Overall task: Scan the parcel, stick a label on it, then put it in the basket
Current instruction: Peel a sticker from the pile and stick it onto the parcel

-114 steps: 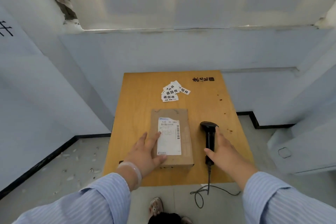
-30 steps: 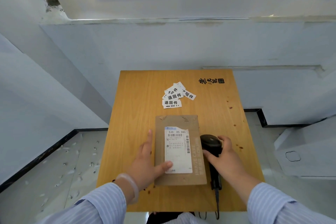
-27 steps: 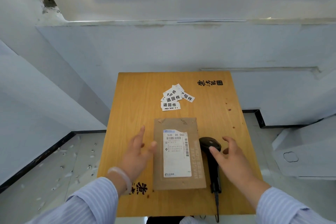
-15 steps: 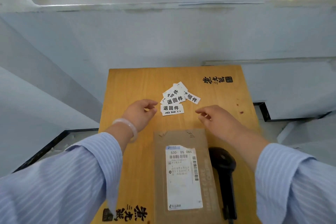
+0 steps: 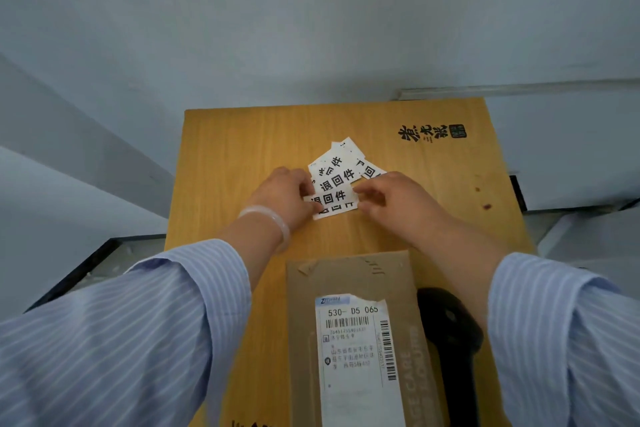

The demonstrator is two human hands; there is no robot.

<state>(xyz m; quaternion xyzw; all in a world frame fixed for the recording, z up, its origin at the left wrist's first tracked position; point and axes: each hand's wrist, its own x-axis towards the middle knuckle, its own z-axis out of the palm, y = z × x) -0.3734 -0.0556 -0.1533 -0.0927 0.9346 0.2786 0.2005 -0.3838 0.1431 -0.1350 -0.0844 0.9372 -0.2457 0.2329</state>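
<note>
A flat brown cardboard parcel with a white shipping slip lies at the near edge of the wooden table. The black barcode scanner lies to the right of the parcel. A small pile of white labels with black characters sits mid-table. My left hand pinches the left end of the nearest label. My right hand has its fingertips at that label's right end. No basket is in view.
The table stands against a pale wall. Grey floor with a black skirting line shows to the left and a strip to the right. Printed black characters mark the table's far right corner.
Both hands left the parcel and scanner, moved forward to the label pile and closed on the nearest label. The view has shifted forward and down.
</note>
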